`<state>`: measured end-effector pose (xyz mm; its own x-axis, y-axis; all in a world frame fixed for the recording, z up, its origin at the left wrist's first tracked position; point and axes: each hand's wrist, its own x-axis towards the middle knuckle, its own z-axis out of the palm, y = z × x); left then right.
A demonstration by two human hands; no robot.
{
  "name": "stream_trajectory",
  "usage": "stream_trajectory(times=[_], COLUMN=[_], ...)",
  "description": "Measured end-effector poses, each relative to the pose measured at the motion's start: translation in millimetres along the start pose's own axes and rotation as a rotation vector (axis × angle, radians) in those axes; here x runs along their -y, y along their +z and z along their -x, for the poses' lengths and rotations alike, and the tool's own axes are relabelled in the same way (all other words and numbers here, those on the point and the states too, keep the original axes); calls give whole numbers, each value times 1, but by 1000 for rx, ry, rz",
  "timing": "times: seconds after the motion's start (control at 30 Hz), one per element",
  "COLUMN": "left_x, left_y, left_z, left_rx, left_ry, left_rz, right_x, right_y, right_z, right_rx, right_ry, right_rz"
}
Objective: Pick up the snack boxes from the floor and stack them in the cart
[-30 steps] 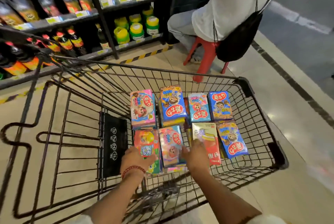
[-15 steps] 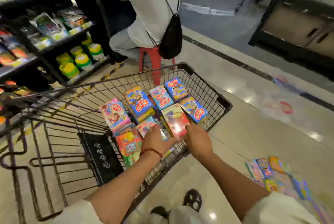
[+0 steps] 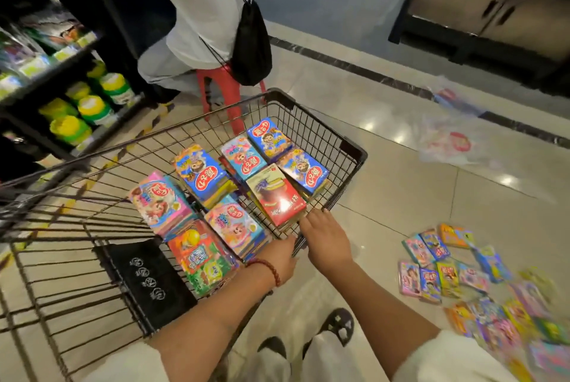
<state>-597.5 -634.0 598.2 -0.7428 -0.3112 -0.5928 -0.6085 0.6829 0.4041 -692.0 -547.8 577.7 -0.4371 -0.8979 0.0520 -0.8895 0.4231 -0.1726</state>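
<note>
My hands have come back from the boxes to the near wall of the cart. A second ago they were pressing the stacks flat; now my right hand rests outside the rim with loose fingers, holding nothing. My left hand is at the wire, also empty (its fingers are hidden, so I cannot tell their shape). This batch is placed, I think. More boxes on the floor wait at my right.
</note>
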Motion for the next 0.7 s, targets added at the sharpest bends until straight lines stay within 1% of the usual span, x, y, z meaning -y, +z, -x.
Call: stream_trajectory(times=[0.17, 0.4, 0.7], left_x=[-9, -43, -98], left_y=[2, 4, 7], left_z=[-7, -20, -45], left_rx=[39, 80, 111], left_ry=[21, 61, 130], left_rz=[-101, -107, -125], right_x=[-10, -39, -92], right_y=[-2, -7, -16], right_z=[6, 16, 33], right_rx=[-85, -23, -57], right_ry=[19, 114, 197], right_rz=[2, -10, 12])
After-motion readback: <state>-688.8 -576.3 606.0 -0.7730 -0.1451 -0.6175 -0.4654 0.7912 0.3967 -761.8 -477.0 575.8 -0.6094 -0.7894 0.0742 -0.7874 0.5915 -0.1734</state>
